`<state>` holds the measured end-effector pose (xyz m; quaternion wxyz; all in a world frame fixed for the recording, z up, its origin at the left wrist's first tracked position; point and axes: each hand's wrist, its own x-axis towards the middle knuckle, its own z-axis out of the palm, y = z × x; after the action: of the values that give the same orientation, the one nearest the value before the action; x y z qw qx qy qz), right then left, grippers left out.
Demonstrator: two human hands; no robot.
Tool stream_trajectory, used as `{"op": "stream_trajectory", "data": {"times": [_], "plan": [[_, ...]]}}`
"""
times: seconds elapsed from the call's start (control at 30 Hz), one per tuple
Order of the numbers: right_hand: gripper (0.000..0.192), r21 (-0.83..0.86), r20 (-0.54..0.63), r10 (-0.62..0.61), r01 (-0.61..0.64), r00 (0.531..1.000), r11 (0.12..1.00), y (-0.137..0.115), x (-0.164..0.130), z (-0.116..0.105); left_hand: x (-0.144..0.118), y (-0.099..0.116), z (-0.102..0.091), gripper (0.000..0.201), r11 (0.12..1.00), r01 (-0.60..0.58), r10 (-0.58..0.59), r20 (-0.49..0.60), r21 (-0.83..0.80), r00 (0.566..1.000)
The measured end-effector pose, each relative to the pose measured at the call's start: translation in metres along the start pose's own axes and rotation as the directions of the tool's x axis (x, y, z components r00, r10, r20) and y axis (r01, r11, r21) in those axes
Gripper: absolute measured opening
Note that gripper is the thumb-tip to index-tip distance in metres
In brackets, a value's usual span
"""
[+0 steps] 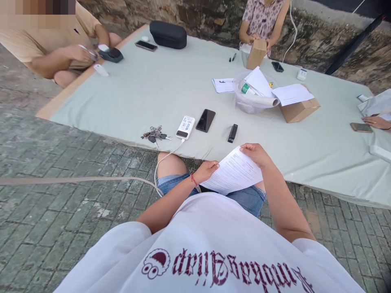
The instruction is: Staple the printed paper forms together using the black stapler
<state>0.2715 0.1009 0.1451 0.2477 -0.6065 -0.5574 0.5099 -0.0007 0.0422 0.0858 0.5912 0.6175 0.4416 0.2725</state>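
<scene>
Down over the lap, both hands hold one printed sheet of paper [233,171]. The left hand [206,170] closes its fingers on the near left edge of the sheet, with the thumb on top. The right hand [256,154] pinches the far right corner, fingers curled around it. The sheet is tilted and hangs above the denim shorts [247,198], just in front of the edge of the low table [146,93], which is covered with a pale green cloth.

On the table, near the hands, lie a bunch of keys [155,134], a white power bank [185,127] with a white cable [166,159] going down, a black phone [205,120] and a small black device [232,133]. Further away stand a clear plastic bowl [249,103] with papers in it and a cardboard box [299,110] with a loose sheet on top. A black case [168,34] lies at the far edge.

Other people sit around the table: one at the far left handles small items, one at the far side holds a brown box [256,53], and another person's hand [376,122] rests at the right beside a phone [361,127].
</scene>
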Motion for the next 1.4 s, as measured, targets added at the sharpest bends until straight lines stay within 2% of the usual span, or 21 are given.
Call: {"op": "stream_trajectory", "data": {"times": [0.1,0.2,0.33,0.57,0.7,0.83,1.0,1.2,1.4], "plan": [[0.025,-0.168,-0.022,-0.048,0.043,0.999,0.985,-0.001,0.001,0.002,0.000,-0.002,0.000,0.042,0.999,0.006,-0.006,-0.016,0.038,1.000],[0.029,-0.370,-0.017,-0.149,0.132,0.989,0.920,-0.005,-0.002,0.006,0.000,-0.004,0.001,0.041,0.999,0.021,-0.020,-0.036,0.043,0.999],[0.036,-0.462,0.022,-0.196,0.184,0.980,0.868,-0.008,-0.008,0.012,0.000,-0.005,0.003,0.039,0.999,0.016,-0.014,-0.042,0.044,0.999],[0.035,-0.443,0.034,-0.217,0.210,0.975,0.872,-0.005,-0.008,0.013,-0.001,-0.005,0.005,0.040,0.998,0.022,-0.018,-0.080,0.054,0.997],[0.031,-0.387,-0.029,-0.182,0.157,0.983,0.909,-0.002,-0.005,0.013,-0.002,-0.006,0.005,0.041,0.999,0.042,-0.040,-0.098,0.019,0.994],[0.030,-0.325,-0.066,-0.153,0.124,0.986,0.938,-0.004,-0.004,0.015,-0.003,-0.006,0.004,0.041,0.998,0.042,-0.036,-0.109,0.050,0.993],[0.030,-0.250,-0.062,-0.106,0.088,0.992,0.964,-0.007,-0.003,0.017,-0.004,-0.007,0.003,0.040,0.996,0.051,-0.044,-0.107,0.067,0.993],[0.030,-0.194,-0.053,-0.093,0.081,0.994,0.978,0.002,0.001,0.015,-0.008,-0.012,0.001,0.042,0.997,0.030,-0.024,-0.090,0.068,0.996],[0.028,-0.240,0.027,-0.075,0.079,0.997,0.968,0.008,0.004,0.005,-0.010,-0.013,-0.002,0.041,0.997,0.041,-0.034,-0.111,0.060,0.993]]}}
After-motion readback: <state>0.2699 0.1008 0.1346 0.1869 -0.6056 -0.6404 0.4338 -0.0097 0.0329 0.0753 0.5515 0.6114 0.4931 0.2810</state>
